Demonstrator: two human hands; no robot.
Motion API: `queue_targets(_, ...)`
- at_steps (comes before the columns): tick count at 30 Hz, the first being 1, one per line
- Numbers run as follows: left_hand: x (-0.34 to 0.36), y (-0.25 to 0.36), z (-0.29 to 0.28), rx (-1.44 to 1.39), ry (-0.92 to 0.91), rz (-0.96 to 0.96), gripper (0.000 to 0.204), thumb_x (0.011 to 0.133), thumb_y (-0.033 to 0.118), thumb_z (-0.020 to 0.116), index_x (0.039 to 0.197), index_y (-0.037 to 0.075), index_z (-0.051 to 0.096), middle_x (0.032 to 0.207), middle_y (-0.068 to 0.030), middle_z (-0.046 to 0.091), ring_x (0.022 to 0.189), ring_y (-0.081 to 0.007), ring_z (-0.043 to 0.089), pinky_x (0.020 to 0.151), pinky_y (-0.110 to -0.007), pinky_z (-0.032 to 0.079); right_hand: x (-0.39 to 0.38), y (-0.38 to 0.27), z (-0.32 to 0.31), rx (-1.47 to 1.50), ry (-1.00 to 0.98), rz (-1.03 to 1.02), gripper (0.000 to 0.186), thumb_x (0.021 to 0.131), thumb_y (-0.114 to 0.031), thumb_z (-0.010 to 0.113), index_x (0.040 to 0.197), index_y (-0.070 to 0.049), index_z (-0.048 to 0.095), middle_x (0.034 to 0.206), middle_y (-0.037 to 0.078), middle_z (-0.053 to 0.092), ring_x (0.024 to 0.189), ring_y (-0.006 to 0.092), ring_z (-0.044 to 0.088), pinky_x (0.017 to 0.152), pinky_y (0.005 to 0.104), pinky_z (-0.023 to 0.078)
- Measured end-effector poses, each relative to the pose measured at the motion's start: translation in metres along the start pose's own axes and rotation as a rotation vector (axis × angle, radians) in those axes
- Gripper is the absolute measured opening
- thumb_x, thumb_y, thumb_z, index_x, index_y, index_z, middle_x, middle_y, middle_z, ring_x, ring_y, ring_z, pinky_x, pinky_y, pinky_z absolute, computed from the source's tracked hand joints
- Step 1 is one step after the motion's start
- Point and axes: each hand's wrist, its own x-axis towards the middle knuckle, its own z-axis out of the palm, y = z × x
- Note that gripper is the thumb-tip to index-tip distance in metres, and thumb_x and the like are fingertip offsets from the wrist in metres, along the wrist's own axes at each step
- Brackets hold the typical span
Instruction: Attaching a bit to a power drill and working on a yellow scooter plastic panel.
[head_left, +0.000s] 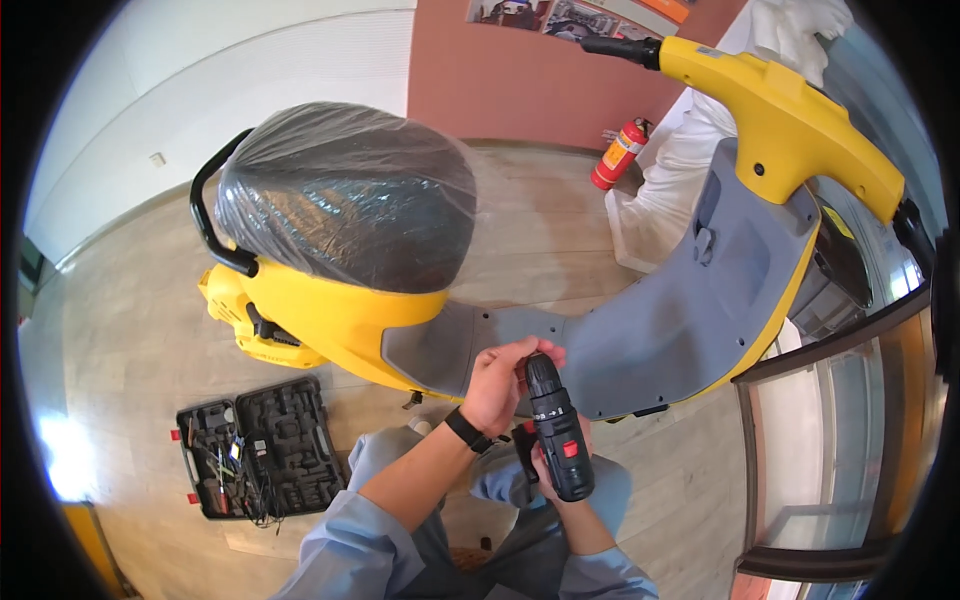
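Note:
A black cordless drill (556,428) with a red button is in front of me, its chuck pointing away toward the scooter. My right hand (546,478) is closed around the drill's grip, mostly hidden beneath the body. My left hand (500,380), with a black band on its wrist, has its fingers curled about the chuck end; whether a bit sits there is hidden. Just beyond both hands lies the grey footboard (520,325) of a yellow scooter (330,325). Several dark screw points dot the footboard and front panel.
Clear plastic wraps the scooter's seat (350,200); its yellow handlebar (775,105) rises at right. An open black tool case (280,440) with tools and cables lies on the floor at left. A fire extinguisher (621,154) stands by the far wall. A dark-framed glass cabinet (815,450) is at right.

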Motion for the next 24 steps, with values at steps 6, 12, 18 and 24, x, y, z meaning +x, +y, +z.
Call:
queue_targets(6, 0.002, -0.003, 0.003, -0.126, 0.003, 0.01, 0.026, 0.096, 0.027, 0.064, 0.106, 0.003, 0.067, 0.108, -0.0111, 0.07, 0.099, -0.0229, 0.066, 0.09, -0.038, 0.051, -0.015, 0.01, 0.01, 0.836, -0.353, 0.497, 0.011, 0.088, -0.012, 0.059, 0.081, -0.006, 0.052, 0.064, 0.001, 0.049, 0.061, 0.0114, 0.048, 0.061, 0.0274, 0.041)
queue_targets(12, 0.002, -0.003, -0.001, -0.138, 0.013, 0.054, 0.023, 0.097, 0.023, 0.064, 0.108, 0.004, 0.066, 0.106, -0.009, 0.069, 0.099, -0.0234, 0.066, 0.089, -0.038, 0.053, -0.013, 0.011, 0.011, 0.859, -0.363, 0.5, 0.014, 0.088, -0.015, 0.06, 0.081, -0.006, 0.052, 0.064, 0.001, 0.048, 0.061, 0.0117, 0.048, 0.061, 0.0276, 0.041)
queue_targets(18, 0.002, 0.001, -0.003, -0.128, 0.018, 0.052, 0.023, 0.096, 0.023, 0.065, 0.108, 0.004, 0.067, 0.104, -0.0081, 0.07, 0.098, -0.0225, 0.068, 0.086, -0.037, 0.056, -0.011, 0.007, 0.011, 0.88, -0.375, 0.533, 0.013, 0.088, -0.014, 0.06, 0.082, -0.006, 0.053, 0.066, 0.001, 0.049, 0.062, 0.0112, 0.048, 0.061, 0.0269, 0.04)
queue_targets(24, 0.001, 0.006, -0.003, -0.024, 0.028, 0.082, 0.022, 0.096, 0.022, 0.065, 0.107, 0.003, 0.067, 0.104, -0.0077, 0.07, 0.095, -0.0216, 0.069, 0.081, -0.036, 0.058, -0.009, 0.004, 0.009, 0.848, -0.372, 0.523, 0.012, 0.088, -0.013, 0.061, 0.082, -0.007, 0.053, 0.067, 0.001, 0.049, 0.061, 0.0111, 0.048, 0.06, 0.0268, 0.04)
